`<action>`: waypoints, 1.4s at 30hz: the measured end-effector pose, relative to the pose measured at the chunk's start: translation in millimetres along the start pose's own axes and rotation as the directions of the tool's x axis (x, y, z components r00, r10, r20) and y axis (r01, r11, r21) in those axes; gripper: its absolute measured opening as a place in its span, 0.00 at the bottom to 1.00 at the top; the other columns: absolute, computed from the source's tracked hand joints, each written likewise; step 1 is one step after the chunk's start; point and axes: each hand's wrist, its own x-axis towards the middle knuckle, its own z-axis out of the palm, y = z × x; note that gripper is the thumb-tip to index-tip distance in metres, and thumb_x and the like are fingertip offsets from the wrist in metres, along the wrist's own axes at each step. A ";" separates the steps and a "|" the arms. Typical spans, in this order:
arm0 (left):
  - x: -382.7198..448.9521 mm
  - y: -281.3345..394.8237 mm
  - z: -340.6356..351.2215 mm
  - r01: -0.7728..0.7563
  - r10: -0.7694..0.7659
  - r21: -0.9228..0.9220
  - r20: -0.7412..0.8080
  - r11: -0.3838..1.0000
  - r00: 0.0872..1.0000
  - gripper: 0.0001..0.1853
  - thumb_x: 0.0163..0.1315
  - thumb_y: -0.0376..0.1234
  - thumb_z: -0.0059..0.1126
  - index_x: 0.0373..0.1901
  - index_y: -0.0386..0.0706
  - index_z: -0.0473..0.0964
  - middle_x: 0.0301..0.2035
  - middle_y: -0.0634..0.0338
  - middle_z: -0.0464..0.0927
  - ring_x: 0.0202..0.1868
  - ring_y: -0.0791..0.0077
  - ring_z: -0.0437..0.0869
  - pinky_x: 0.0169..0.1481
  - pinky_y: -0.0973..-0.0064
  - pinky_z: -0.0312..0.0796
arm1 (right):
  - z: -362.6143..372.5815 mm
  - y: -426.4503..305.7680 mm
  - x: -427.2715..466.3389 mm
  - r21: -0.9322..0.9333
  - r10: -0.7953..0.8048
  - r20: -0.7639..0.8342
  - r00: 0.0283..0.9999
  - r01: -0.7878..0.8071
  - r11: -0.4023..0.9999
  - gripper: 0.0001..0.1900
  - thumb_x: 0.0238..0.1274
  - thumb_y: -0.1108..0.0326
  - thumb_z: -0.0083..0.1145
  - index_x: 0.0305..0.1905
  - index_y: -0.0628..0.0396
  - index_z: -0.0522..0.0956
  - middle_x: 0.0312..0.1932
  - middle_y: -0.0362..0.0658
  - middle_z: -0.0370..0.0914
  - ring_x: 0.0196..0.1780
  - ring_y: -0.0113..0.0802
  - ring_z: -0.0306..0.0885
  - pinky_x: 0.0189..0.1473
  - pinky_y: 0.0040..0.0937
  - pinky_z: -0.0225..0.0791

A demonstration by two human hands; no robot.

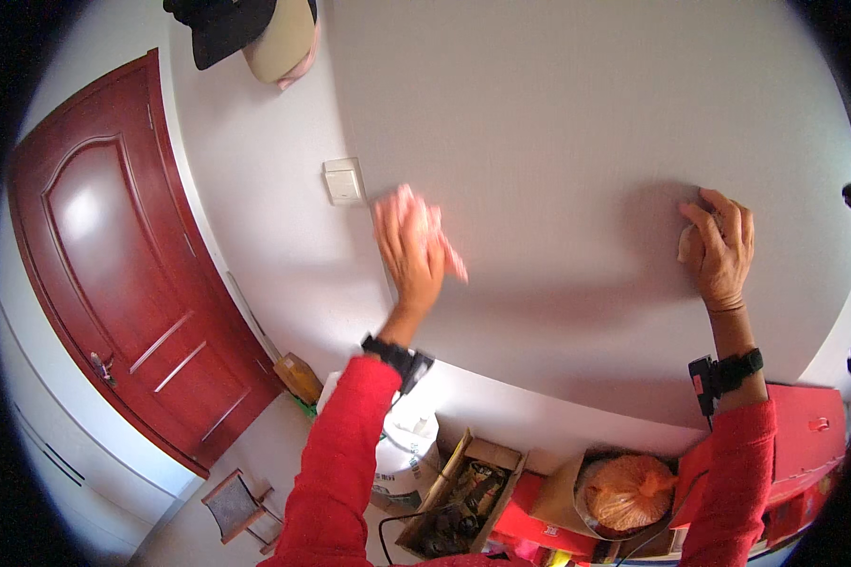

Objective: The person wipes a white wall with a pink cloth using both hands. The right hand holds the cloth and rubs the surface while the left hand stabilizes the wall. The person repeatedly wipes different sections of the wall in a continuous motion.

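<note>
My left hand (413, 255) holds a crumpled pink-and-white cloth (450, 259) flat against the left edge of a large grey panel (553, 142). It is slightly blurred, and a white wall switch (342, 182) lies just to its left. On the right side of the same panel, my right hand (725, 251) curls around a small pale object (685, 244), mostly covered by the fingers, so its kind cannot be told. Each wrist carries a black strap with a small device, below which a red sleeve begins.
Below the panel stand a white sack (404, 461), an open cardboard box (514, 457) of dark items, an orange plastic bag (627, 492) in a container and red boxes (808, 432). Caps (276, 42) hang upper left. A small stool (241, 507) stands near the red door (113, 248).
</note>
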 end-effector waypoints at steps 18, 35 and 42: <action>214.6 -51.3 9.5 0.093 -0.111 -0.362 -0.031 0.927 0.993 0.23 0.67 0.27 0.48 0.65 0.41 0.66 0.68 0.47 0.62 0.73 0.47 0.56 0.73 0.53 0.55 | -2.3 -0.3 -1.8 -0.008 0.016 -0.009 1.000 -0.017 1.000 0.16 0.42 0.75 0.61 0.40 0.44 0.81 0.49 0.38 0.77 0.50 0.40 0.75 0.52 0.39 0.71; 167.6 115.5 27.9 -0.712 0.727 -0.148 0.129 0.686 0.674 0.27 0.54 0.42 0.66 0.58 0.61 0.71 0.67 0.67 0.62 0.74 0.60 0.57 0.75 0.42 0.49 | -5.8 -1.6 -7.5 0.030 0.004 -0.014 1.000 -0.004 1.000 0.17 0.42 0.74 0.63 0.41 0.43 0.81 0.49 0.38 0.77 0.48 0.40 0.74 0.50 0.40 0.70; 197.7 84.2 40.1 -0.070 0.055 -0.078 -0.188 0.994 0.981 0.27 0.59 0.35 0.58 0.62 0.49 0.71 0.67 0.55 0.66 0.73 0.51 0.58 0.73 0.42 0.50 | -4.3 4.5 -17.0 0.014 0.009 0.040 0.999 -0.009 1.000 0.14 0.47 0.72 0.62 0.42 0.43 0.81 0.50 0.39 0.76 0.51 0.40 0.75 0.52 0.39 0.69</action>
